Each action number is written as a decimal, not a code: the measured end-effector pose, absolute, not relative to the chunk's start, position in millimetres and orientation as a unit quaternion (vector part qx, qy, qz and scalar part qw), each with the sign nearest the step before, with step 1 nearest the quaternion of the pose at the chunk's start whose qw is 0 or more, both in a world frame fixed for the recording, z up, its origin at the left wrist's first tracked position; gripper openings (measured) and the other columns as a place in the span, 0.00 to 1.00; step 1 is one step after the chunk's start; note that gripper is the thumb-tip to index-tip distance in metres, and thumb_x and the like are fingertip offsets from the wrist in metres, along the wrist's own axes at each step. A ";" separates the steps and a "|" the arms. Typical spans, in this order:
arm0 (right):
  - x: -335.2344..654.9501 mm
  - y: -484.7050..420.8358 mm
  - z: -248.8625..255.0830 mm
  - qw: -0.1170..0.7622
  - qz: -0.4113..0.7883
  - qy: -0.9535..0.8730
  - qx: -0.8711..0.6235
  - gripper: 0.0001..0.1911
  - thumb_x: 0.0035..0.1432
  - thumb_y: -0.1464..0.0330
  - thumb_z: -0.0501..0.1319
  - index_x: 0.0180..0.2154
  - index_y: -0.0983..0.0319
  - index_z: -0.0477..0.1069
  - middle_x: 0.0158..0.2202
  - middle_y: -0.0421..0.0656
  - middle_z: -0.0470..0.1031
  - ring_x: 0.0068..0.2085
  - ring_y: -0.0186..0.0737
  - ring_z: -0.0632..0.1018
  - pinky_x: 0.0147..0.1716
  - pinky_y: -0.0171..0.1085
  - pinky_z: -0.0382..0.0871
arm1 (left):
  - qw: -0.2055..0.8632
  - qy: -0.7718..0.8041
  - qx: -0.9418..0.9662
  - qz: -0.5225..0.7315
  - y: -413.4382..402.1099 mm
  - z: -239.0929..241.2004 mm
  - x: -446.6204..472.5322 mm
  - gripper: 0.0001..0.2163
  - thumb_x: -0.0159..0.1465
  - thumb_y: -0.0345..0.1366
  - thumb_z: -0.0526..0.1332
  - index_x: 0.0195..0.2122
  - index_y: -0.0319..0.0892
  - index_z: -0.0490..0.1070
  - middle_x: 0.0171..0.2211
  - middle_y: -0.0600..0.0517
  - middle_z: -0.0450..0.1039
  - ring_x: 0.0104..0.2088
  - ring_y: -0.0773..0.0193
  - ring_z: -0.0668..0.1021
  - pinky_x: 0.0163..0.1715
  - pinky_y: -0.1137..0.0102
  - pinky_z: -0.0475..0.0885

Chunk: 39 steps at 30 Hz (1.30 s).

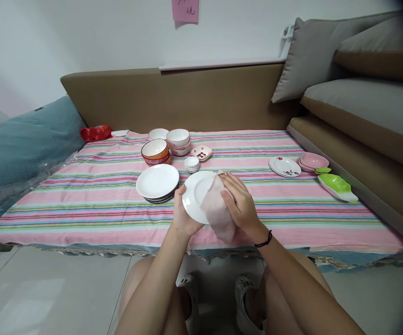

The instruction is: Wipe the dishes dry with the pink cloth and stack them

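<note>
A white plate (193,197) is held tilted over the front of the striped cloth. My left hand (183,211) grips its left rim, the thumb on the upper face and the fingers underneath. With my right hand (239,200) I press a pale pink cloth (220,214) against the plate's right side; the cloth hangs down below the rim. Just left of the plate stands a stack of white plates (157,181). Behind it is a small stack of little white dishes (192,164).
Orange bowls (155,151), white bowls (178,137) and a patterned square dish (201,152) stand farther back. To the right lie flower-patterned plates (285,166), pink bowls (313,161) and a green dish (335,184). Cushions (368,102) are piled at the right; a red package (96,133) lies back left.
</note>
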State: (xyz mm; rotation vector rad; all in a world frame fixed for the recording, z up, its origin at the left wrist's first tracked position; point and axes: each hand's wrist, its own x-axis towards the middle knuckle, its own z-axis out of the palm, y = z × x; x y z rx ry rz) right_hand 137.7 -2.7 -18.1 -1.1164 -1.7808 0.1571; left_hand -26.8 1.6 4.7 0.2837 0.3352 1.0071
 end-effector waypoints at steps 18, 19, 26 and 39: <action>130.1 -7.7 -19.4 0.489 0.038 -0.752 -0.440 0.23 0.66 0.65 0.48 0.61 0.61 0.61 0.61 0.48 0.65 0.65 0.48 0.60 0.62 0.55 0.54 | 0.804 0.181 0.135 0.550 3.9 9.5 -32.9 0.25 0.60 0.45 0.54 0.56 0.38 0.68 0.44 0.45 0.78 0.49 0.50 0.76 0.53 0.59 0.67; 130.5 -7.1 -18.9 0.490 0.048 -0.751 -0.441 0.23 0.67 0.65 0.48 0.62 0.60 0.59 0.62 0.48 0.63 0.65 0.47 0.60 0.62 0.55 0.54 | 0.819 0.179 0.141 0.527 2.7 8.4 -32.1 0.26 0.59 0.45 0.54 0.56 0.38 0.67 0.45 0.45 0.78 0.50 0.49 0.76 0.54 0.59 0.66; 131.5 -5.6 -13.7 0.472 0.065 -0.770 -0.425 0.24 0.67 0.63 0.47 0.62 0.59 0.59 0.61 0.46 0.64 0.66 0.49 0.56 0.64 0.58 0.46 | 0.852 0.194 0.168 0.457 -2.8 5.0 -24.1 0.25 0.59 0.40 0.55 0.56 0.37 0.67 0.44 0.45 0.78 0.49 0.50 0.77 0.53 0.60 0.67; 120.0 -12.8 -4.8 0.420 0.060 -0.829 -0.365 0.20 0.65 0.62 0.48 0.54 0.60 0.67 0.57 0.45 0.70 0.64 0.47 0.62 0.65 0.56 0.40 | 0.862 0.222 0.135 0.435 -3.4 -0.3 -11.9 0.33 0.62 0.60 0.47 0.56 0.38 0.67 0.48 0.41 0.76 0.53 0.50 0.74 0.54 0.60 0.66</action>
